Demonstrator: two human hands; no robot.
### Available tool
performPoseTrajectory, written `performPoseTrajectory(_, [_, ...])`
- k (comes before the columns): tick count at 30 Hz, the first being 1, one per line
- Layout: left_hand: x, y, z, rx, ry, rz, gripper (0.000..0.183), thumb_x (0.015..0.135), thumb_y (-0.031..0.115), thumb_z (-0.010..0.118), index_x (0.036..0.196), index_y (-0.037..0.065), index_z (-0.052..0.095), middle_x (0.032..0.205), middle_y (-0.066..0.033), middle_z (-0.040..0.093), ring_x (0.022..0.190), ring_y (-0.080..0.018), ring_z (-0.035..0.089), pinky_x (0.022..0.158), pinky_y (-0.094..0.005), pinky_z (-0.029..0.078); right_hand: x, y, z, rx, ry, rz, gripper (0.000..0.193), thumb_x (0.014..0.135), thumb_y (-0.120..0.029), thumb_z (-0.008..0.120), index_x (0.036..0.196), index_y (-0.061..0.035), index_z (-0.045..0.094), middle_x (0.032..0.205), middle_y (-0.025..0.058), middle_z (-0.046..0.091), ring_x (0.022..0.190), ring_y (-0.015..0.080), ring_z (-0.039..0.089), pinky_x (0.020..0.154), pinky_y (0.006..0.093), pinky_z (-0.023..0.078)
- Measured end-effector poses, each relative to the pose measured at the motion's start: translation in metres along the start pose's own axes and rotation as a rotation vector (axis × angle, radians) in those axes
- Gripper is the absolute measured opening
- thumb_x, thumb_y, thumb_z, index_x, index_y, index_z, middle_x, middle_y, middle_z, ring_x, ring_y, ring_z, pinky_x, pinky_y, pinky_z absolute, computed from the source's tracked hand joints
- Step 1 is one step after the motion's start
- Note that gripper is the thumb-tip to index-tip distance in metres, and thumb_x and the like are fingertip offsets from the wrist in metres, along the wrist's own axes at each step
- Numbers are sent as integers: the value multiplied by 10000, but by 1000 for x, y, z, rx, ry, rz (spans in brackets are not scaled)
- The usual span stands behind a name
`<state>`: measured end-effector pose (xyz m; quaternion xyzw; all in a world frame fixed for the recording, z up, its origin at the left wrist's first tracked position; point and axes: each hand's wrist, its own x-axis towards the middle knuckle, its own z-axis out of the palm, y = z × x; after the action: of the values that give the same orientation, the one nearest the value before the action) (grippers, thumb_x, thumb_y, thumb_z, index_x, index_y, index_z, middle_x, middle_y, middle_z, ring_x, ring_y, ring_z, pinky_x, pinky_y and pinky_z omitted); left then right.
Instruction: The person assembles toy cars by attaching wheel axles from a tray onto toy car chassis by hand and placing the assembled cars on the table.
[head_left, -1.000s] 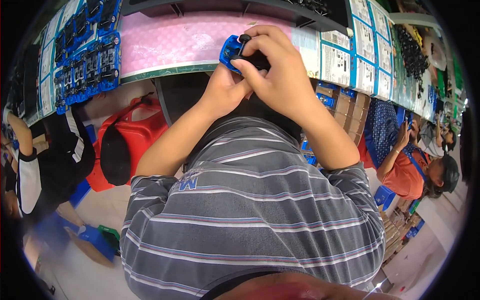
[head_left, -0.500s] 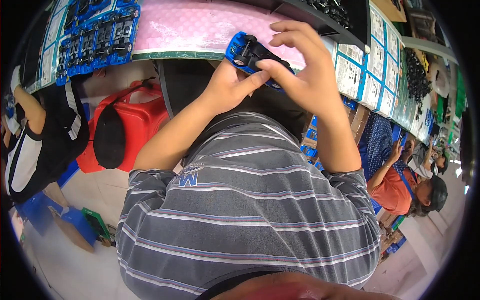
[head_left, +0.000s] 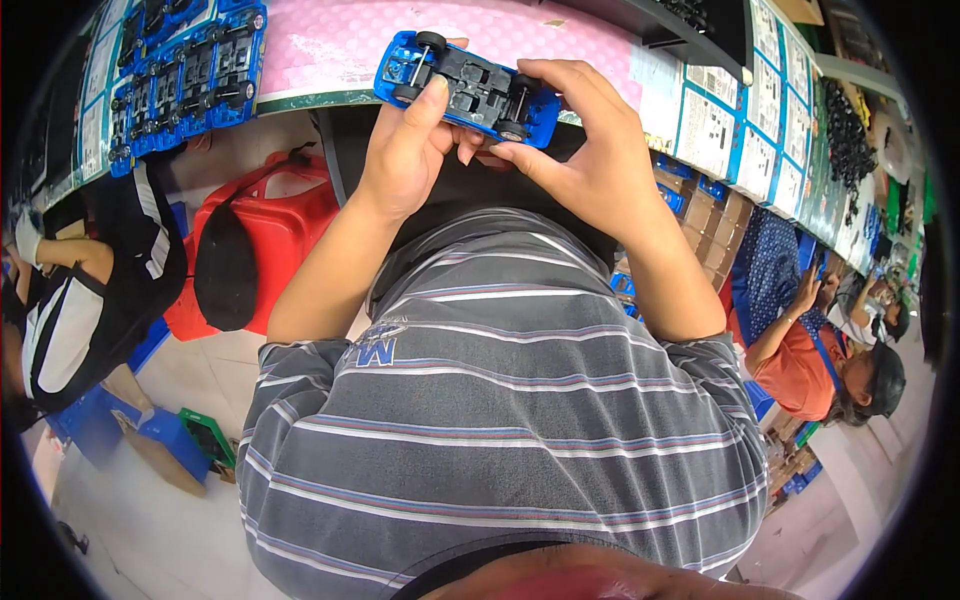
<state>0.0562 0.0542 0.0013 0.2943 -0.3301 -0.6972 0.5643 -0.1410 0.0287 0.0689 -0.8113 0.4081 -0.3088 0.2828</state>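
Between my two hands is a blue toy car [head_left: 470, 88], turned underside up so its black chassis and wheels show. My left hand [head_left: 407, 150] is closed on it, with the thumb pressed on the chassis and the other fingers mostly hidden beneath. My right hand [head_left: 590, 140] grips the right end, its index finger at the far-side wheel and its thumb by the near-side wheel. The car is held above the table's near edge.
Rows of upturned blue toy cars [head_left: 190, 85] lie at the left on the pink-topped table [head_left: 330, 45]. A black tray [head_left: 690, 35] with small black parts stands at the right. A red stool [head_left: 290, 215] is left of me. Co-workers sit on both sides.
The toy car has moved left and turned more level, its whole underside now showing. My left thumb has come onto the chassis, and my right fingers have closed on its right end.
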Motion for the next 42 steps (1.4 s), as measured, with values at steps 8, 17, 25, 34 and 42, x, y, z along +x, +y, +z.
performPoseTrajectory(8, [-5,-1,7,65,29,-1,616,978,267,575,1482,9,333,1123,-142,620,821,-179,627,621,-295,490,-9,4,3,32,67,-42,646,657,-100,866,1234,0,594,1135,188,643,1052,377,637,915,409,525])
performPoseTrajectory(17, [-6,9,17,136,10,18,668,921,179,601,1489,-18,310,1089,-168,632,819,-191,634,602,-292,498,-28,23,-4,813,-37,432,451,895,-85,724,1294,41,557,1021,105,669,891,158,684,783,295,572])
performPoseTrajectory(25, [-9,-3,33,132,1,-58,530,908,73,669,1379,-24,445,991,-114,652,743,-166,648,577,-280,531,-30,24,-1,790,-57,538,242,892,30,600,1127,70,640,995,95,687,924,135,657,832,286,528])
performPoseTrajectory(34, [-12,-3,38,239,55,-126,412,910,134,630,1278,-26,532,980,-119,660,740,-178,622,545,-280,462,-34,25,-3,856,-82,564,255,920,22,610,1171,68,619,1107,99,676,1042,150,635,941,302,505])
performPoseTrajectory(42, [-12,-2,33,128,95,-112,368,946,145,616,1270,-15,546,1007,-109,669,741,-165,626,569,-279,480,-36,26,-8,887,-119,402,400,923,-145,728,1259,25,590,1017,66,673,839,90,619,742,252,523])
